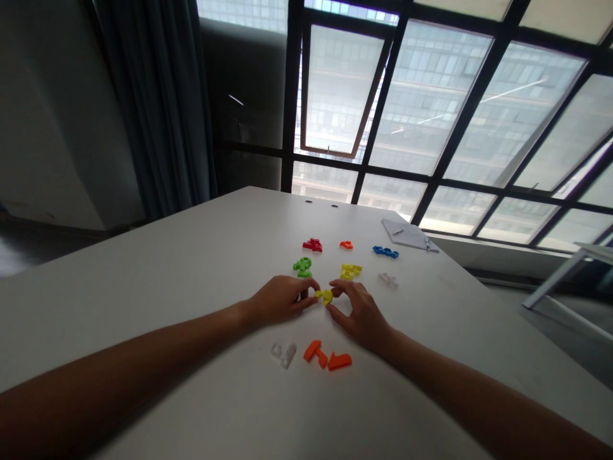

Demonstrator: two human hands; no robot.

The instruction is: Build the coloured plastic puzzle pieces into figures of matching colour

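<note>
Yellow plastic piece point(324, 296): one item, small and angular, pinched between both hands near the middle of the desk point(158, 287) (whether it clears the surface cannot be told from this view).

Left hand point(280, 300): fingers point(311, 289) curled and closed in, tips against the piece's left side.

Right hand point(361, 313): fingers point(338, 290) arched, thumb and forefinger only slightly parted and closed on the piece's right side.

Loose plastic pieces, in the far group: red piece point(312, 245), small orange piece point(346, 245), blue piece point(385, 252), green piece point(302, 267), second yellow piece point(350, 271), and clear piece point(388, 279).

Loose plastic pieces, in the near group: clear piece point(284, 355), orange piece point(315, 352), and second orange piece point(340, 361).

Condition: ten pieces counted (the second yellow one may be more than one). Only the first yellow piece is in hand. The rest lie on the desk, with the two near orange pieces just beside each other. No assembled figure shows, and no piece is visibly joined to another.

Also on the desk: notepad point(405, 234) at the far edge, with a pen point(426, 243) lying on it.
</note>
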